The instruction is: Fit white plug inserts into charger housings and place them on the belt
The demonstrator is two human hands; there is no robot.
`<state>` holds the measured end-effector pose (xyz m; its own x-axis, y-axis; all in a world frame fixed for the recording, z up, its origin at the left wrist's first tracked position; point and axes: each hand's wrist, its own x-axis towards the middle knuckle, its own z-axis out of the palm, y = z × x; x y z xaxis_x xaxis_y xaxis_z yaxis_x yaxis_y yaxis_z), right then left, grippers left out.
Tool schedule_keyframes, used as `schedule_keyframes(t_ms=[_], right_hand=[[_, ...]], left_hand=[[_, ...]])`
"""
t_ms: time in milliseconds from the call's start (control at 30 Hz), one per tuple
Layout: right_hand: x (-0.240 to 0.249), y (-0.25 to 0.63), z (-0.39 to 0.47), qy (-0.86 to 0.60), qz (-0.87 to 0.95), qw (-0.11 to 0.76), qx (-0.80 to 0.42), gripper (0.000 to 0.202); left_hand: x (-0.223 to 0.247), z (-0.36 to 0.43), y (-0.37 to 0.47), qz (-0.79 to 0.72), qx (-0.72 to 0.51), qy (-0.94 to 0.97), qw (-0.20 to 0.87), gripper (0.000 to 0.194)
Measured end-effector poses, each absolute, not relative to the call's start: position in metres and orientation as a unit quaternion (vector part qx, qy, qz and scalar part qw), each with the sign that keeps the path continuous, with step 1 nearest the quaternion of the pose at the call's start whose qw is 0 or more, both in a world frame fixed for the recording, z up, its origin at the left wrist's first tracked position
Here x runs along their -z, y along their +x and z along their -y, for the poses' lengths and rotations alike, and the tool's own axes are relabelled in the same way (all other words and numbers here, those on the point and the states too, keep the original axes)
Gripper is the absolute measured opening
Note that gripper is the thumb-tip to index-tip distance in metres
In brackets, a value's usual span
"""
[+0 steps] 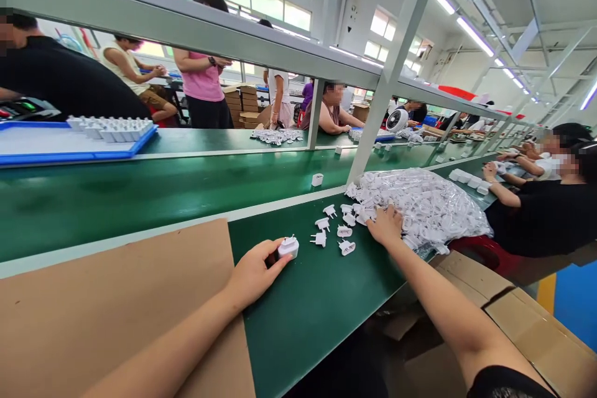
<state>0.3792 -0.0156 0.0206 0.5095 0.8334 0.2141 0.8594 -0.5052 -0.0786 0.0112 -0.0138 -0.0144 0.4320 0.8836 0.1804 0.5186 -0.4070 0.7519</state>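
Note:
My left hand (258, 275) grips a white plug charger (288, 247) between thumb and fingers, just above the green bench. Metal pins stick up from the charger's top. At the near edge of a heap of white plug heads (422, 202), my right hand (387, 225) rests with thumb and fingers apart; its fingertips are partly lost among the pieces. Clear plastic covers much of this heap. Between my hands, several loose plug heads lie on the bench, among them a two-pin plug head (319, 238).
A cardboard sheet (140, 298) covers the bench at left. Beyond a pale rail runs a green conveyor belt (200, 177) carrying a white charger body (317, 180). A slanted metal post (377, 118) rises behind the heap. Cardboard boxes (527, 323) stand at lower right. Co-workers sit nearby.

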Motion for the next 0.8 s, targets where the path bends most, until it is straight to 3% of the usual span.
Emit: schedule_keyframes(t_ms=[267,500,667,800], right_hand=[[-0.038,0.333,0.026,-0.788,0.609,0.070,0.053,0.059],[-0.047,0.270,-0.031,-0.730,0.675,0.102,-0.021,0.042],[-0.034,0.268,-0.049,-0.727,0.662,0.158,-0.091,0.028],[-0.029,0.279,-0.047,-0.701,0.664,0.235,-0.109,0.036]], left_hand=[[0.012,0.016,0.012,-0.436,-0.305,0.791,0.303,0.050],[0.018,0.015,0.011,-0.438,-0.317,0.781,0.312,0.045],[0.018,0.017,0.013,-0.442,-0.323,0.781,0.301,0.043],[0.014,-0.013,0.016,-0.467,-0.333,0.770,0.279,0.040]])
